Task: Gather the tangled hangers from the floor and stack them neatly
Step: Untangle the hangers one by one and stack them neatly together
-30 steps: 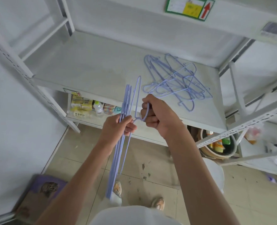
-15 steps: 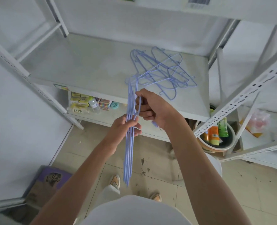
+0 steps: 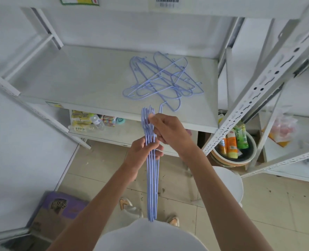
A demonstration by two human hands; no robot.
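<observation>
2 hands (image 3: 142, 151) (image 3: 170, 132), fingers curled around perhaps 5 bunched hangers (image 3: 152, 187), near shelf edge (image 3: 103, 110).

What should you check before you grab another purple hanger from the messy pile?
1. Left hand holds the bundle of hangers firmly: ok, its fingers wrap round the wires.
2. Hooks at the top of the bundle line up: cannot tell, the right hand covers part of them.
3. Right hand free to reach: not ok, it is at the hooks, pinching them.
4. Tangled pile within view on the shelf: ok.
5. One hanger easy to lift out alone: not ok, they cross and interlock.
6. Bundle hangs clear of the floor: ok.
</observation>
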